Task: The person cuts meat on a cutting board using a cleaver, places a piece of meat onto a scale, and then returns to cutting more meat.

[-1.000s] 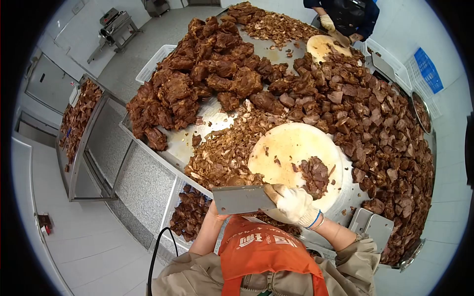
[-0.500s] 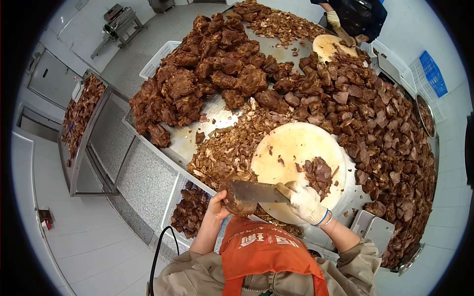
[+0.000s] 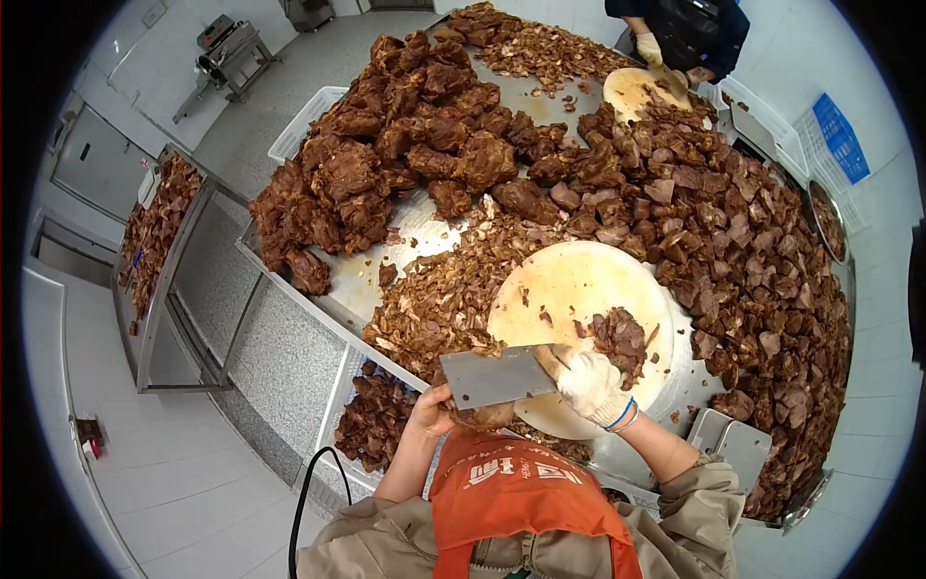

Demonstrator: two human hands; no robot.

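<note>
My right hand [image 3: 591,383], in a white glove, is wrapped round the handle of a cleaver [image 3: 497,376]. Its broad blade points left with the flat face turned up, over a chunk of brown cooked meat [image 3: 482,417]. My bare left hand [image 3: 431,410] grips that chunk from its left end, close to the blade's tip; the blade hides much of the meat. Both hands are at the near edge of a round cutting board [image 3: 550,289]. Sliced meat [image 3: 620,338] lies on the board beside my right hand, with small scraps scattered about.
Large meat chunks [image 3: 424,135] are heaped at the table's far left, cut pieces [image 3: 743,261] along the right. Trimmings [image 3: 434,299] lie left of the board. A metal box [image 3: 733,444] stands at near right. Another person [image 3: 680,43] works at a second board [image 3: 644,92].
The cleaver blade has turned from nearly edge-on to showing its broad flat face, and now covers more of the meat chunk. My right hand has shifted slightly left.
</note>
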